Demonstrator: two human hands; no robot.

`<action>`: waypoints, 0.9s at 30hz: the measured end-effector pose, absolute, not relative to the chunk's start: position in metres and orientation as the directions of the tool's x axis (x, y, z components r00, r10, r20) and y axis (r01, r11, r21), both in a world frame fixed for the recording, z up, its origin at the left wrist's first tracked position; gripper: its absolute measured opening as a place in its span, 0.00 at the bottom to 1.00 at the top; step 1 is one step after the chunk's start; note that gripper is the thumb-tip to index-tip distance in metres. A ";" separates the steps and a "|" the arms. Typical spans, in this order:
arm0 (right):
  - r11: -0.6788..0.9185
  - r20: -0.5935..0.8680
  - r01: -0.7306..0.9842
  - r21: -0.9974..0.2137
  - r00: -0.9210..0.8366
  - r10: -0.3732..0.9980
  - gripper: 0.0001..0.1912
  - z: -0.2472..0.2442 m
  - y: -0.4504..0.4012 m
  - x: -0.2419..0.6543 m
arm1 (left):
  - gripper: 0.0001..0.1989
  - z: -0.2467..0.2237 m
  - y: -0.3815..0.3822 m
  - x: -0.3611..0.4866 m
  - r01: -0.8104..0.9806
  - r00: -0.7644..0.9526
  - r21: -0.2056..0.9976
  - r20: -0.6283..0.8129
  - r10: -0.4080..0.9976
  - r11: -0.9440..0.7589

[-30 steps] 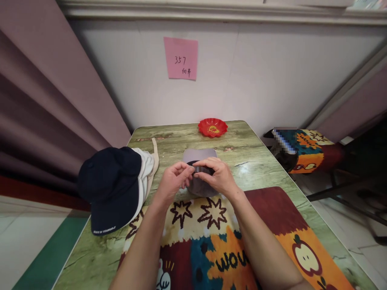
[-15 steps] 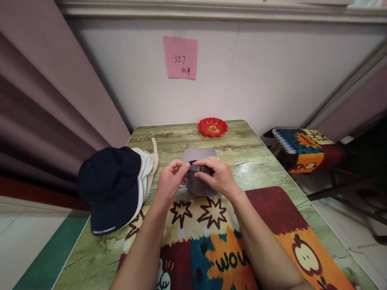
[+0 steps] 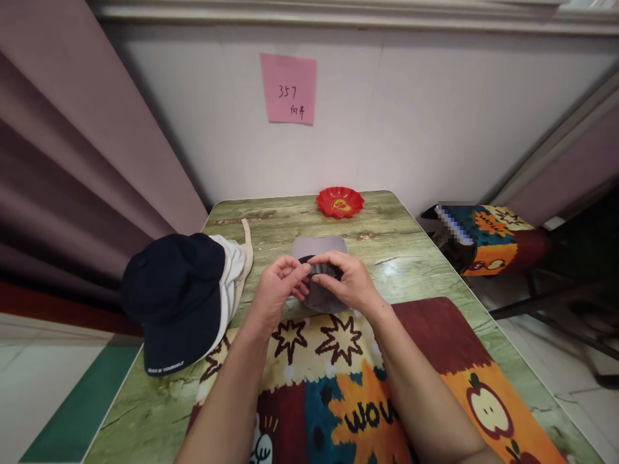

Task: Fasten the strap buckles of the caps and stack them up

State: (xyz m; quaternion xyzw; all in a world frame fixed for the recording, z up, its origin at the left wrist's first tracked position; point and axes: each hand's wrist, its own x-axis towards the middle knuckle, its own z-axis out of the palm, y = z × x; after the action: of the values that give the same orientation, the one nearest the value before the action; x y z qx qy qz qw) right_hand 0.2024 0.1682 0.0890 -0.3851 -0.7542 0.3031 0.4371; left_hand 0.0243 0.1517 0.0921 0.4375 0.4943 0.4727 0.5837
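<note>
A grey cap (image 3: 323,299) lies at the middle of the table, its brim pointing away from me. Both hands are at the cap's back opening, on its dark adjustment strap (image 3: 320,269). My left hand (image 3: 276,285) pinches the strap's left part between thumb and fingertips. The thumb and fingers of my right hand (image 3: 352,277) are closed around the strap's right part. My fingers partly cover the strap, so I cannot tell whether its ends are joined.
Navy cap (image 3: 176,283) on top of white and beige headwear (image 3: 236,261) at the table's left edge. A red scalloped dish (image 3: 340,203) stands at the back. A colourful mat (image 3: 435,328) lies under my forearms. A mat-covered stool (image 3: 498,238) is beyond the right edge.
My left thumb and fingertips have shifted slightly right along the strap, towards my right hand. My right hand keeps its pinch, and the cap stays in place.
</note>
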 end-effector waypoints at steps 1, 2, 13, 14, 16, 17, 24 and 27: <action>0.524 0.429 0.322 -0.788 -0.322 0.844 0.12 0.089 0.168 0.202 | 0.19 0.091 0.152 0.024 -0.119 0.076 0.980 -0.150 0.986 0.158; 0.530 0.434 0.333 -0.780 -0.321 0.842 0.12 0.089 0.168 0.202 | 0.18 0.091 0.152 0.024 -0.112 0.089 0.983 -0.136 0.987 0.145; 0.597 0.518 0.403 -0.694 -0.297 0.802 0.09 0.092 0.165 0.199 | 0.11 0.090 0.150 0.030 -0.161 0.132 0.982 -0.082 0.988 0.103; 0.600 0.522 0.401 -0.692 -0.296 0.800 0.09 0.092 0.165 0.199 | 0.11 0.090 0.150 0.030 -0.176 0.139 0.979 -0.074 0.987 0.099; 0.605 0.524 0.400 -0.689 -0.301 0.796 0.08 0.091 0.165 0.199 | 0.11 0.090 0.151 0.029 -0.158 0.149 0.984 -0.055 0.987 0.078; 0.606 0.522 0.399 -0.688 -0.307 0.796 0.09 0.091 0.166 0.199 | 0.11 0.090 0.151 0.028 -0.120 0.151 0.991 -0.046 0.987 0.064; 0.568 0.468 0.354 -0.743 -0.332 0.819 0.13 0.093 0.164 0.197 | 0.16 0.095 0.151 0.018 0.159 0.053 0.987 0.002 0.999 -0.011; 0.480 0.375 0.366 -0.797 -0.323 0.869 0.14 0.093 0.164 0.199 | 0.15 0.096 0.150 0.018 0.163 0.176 0.987 -0.037 0.984 0.008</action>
State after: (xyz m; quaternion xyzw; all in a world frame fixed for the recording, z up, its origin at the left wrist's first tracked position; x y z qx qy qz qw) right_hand 0.1994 0.1642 0.0933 -0.4094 -0.7544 0.3040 0.4133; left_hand 0.0183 0.1503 0.0956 0.5758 0.4977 0.4055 0.5063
